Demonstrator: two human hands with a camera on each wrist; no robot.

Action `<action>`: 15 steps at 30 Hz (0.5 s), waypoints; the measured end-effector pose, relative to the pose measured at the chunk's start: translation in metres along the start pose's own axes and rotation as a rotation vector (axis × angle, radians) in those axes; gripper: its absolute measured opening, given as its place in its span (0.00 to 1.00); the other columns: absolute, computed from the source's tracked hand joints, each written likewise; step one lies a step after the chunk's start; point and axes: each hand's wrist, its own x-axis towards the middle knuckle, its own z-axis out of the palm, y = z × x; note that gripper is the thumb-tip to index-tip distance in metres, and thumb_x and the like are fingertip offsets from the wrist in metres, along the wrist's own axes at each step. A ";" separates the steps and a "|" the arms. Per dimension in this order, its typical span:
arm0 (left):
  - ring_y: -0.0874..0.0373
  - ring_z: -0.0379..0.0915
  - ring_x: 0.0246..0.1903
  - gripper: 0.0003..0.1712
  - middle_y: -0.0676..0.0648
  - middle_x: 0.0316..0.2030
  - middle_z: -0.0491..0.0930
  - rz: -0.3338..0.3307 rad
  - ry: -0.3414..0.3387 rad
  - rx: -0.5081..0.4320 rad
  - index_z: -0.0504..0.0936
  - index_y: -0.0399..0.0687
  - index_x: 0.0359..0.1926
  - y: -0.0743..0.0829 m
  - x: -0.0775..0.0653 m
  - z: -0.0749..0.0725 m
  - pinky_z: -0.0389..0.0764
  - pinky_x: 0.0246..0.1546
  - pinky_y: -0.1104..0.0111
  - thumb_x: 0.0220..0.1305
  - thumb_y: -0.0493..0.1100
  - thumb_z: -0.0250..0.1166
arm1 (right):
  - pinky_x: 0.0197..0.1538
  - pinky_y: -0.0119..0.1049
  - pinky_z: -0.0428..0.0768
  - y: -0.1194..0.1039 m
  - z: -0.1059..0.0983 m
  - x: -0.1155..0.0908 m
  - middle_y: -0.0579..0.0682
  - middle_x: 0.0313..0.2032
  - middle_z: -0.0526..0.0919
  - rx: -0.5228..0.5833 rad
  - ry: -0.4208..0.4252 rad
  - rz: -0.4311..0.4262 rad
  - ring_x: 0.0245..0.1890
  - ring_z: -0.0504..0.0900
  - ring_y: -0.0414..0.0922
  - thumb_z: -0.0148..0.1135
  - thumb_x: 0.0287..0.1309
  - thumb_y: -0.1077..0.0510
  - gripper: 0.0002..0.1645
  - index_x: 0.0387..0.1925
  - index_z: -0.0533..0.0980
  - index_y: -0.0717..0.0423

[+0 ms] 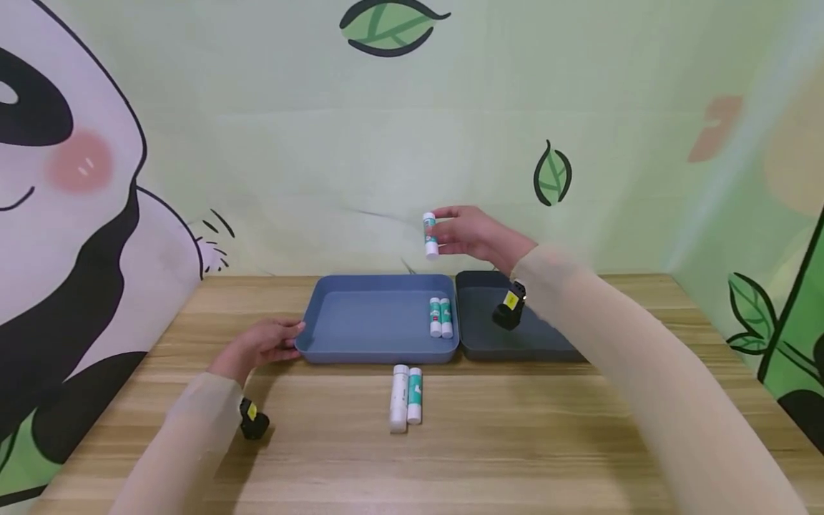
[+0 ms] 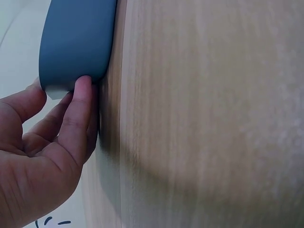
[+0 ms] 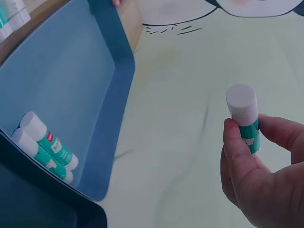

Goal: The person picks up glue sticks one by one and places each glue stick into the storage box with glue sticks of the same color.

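Observation:
In the head view, my right hand (image 1: 473, 234) holds a glue stick (image 1: 430, 236) upright in the air, above and behind the blue tray (image 1: 376, 356). The right wrist view shows this white-and-green glue stick (image 3: 249, 130) pinched between thumb and fingers. My left hand (image 1: 267, 343) grips the blue tray's left end, its thumb and fingers against the wall and lower edge (image 2: 78, 42). Two glue sticks (image 1: 440, 318) lie side by side at the tray's right end. In front of the tray, a larger white glue stick (image 1: 399, 399) lies beside a green-labelled glue stick (image 1: 415, 395).
A dark grey tray (image 1: 476, 343) stands against the blue tray's right side, partly hidden by my right arm. Both trays sit near the back of the wooden table (image 1: 322, 465). Behind it hangs a green printed backdrop (image 1: 290, 143) with a panda and leaves.

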 end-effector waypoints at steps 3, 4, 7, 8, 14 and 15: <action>0.69 0.76 0.34 0.37 0.56 0.32 0.77 0.004 -0.011 -0.011 0.47 0.29 0.78 -0.001 -0.001 -0.001 0.87 0.42 0.76 0.81 0.43 0.50 | 0.62 0.41 0.84 0.011 0.003 0.011 0.56 0.58 0.75 0.014 0.001 0.018 0.43 0.80 0.44 0.58 0.73 0.62 0.34 0.75 0.61 0.57; 0.69 0.76 0.34 0.37 0.56 0.32 0.78 0.005 -0.014 -0.015 0.47 0.29 0.79 -0.001 -0.002 -0.001 0.87 0.42 0.76 0.81 0.43 0.50 | 0.65 0.44 0.82 0.015 0.005 0.014 0.56 0.57 0.75 0.020 -0.001 0.026 0.41 0.80 0.43 0.58 0.73 0.62 0.34 0.75 0.61 0.58; 0.69 0.77 0.34 0.37 0.57 0.32 0.78 0.007 -0.015 -0.018 0.47 0.29 0.78 -0.001 -0.003 -0.001 0.87 0.42 0.76 0.81 0.43 0.51 | 0.68 0.45 0.79 0.029 0.011 0.023 0.55 0.54 0.76 0.011 -0.007 0.058 0.38 0.80 0.42 0.58 0.72 0.62 0.34 0.75 0.61 0.58; 0.69 0.77 0.34 0.38 0.57 0.32 0.78 0.010 -0.018 -0.015 0.47 0.28 0.78 -0.001 -0.003 -0.001 0.87 0.42 0.76 0.81 0.43 0.51 | 0.67 0.44 0.80 0.033 0.013 0.025 0.56 0.55 0.76 0.003 -0.011 0.070 0.38 0.80 0.42 0.58 0.72 0.62 0.34 0.75 0.61 0.59; 0.69 0.76 0.35 0.38 0.56 0.34 0.78 0.014 -0.021 -0.008 0.46 0.28 0.79 -0.002 -0.001 -0.002 0.87 0.43 0.76 0.81 0.43 0.51 | 0.48 0.32 0.88 0.056 0.022 0.036 0.61 0.65 0.74 -0.053 -0.018 0.136 0.46 0.79 0.45 0.59 0.71 0.65 0.34 0.75 0.61 0.61; 0.69 0.76 0.35 0.38 0.56 0.34 0.78 0.013 -0.019 -0.006 0.46 0.28 0.79 -0.002 0.000 -0.002 0.87 0.43 0.76 0.81 0.43 0.51 | 0.44 0.30 0.87 0.060 0.022 0.037 0.62 0.66 0.74 -0.062 -0.017 0.147 0.46 0.79 0.46 0.59 0.71 0.65 0.34 0.75 0.62 0.62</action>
